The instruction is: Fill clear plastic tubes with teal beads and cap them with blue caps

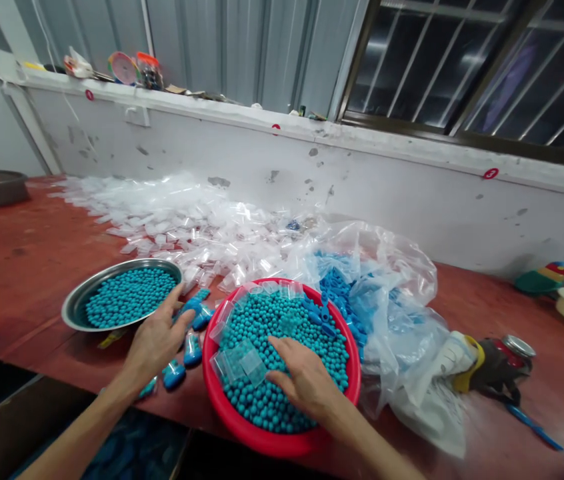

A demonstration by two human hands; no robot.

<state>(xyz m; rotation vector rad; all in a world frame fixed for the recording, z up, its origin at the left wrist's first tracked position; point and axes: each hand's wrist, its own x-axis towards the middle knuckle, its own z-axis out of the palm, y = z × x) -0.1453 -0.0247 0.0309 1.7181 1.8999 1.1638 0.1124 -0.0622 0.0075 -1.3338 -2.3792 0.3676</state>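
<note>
My left hand [157,337] is at the right side of a steel bowl [69,313] filled with teal beads [129,297]. Its thumb and fingers are apart, beside several small clear packets with blue contents [193,348]. Over a red basin [282,443] of teal beads [272,410], my right hand [305,377] is open, with thumb and forefinger spread. Whether its fingertips touch the beads I cannot tell. Flat clear plastic sleeves [242,363] lie on the beads left of this hand. Blue plastic pieces [326,317] rest at the basin's right inner side.
A wide heap of clear sleeves [177,217] spreads along the wall. Right of the basin, a clear bag [402,267] holds more blue pieces [339,293]. A dark item with a metal-capped jar [507,357] and a blue pen-like stick [535,427] lie at right.
</note>
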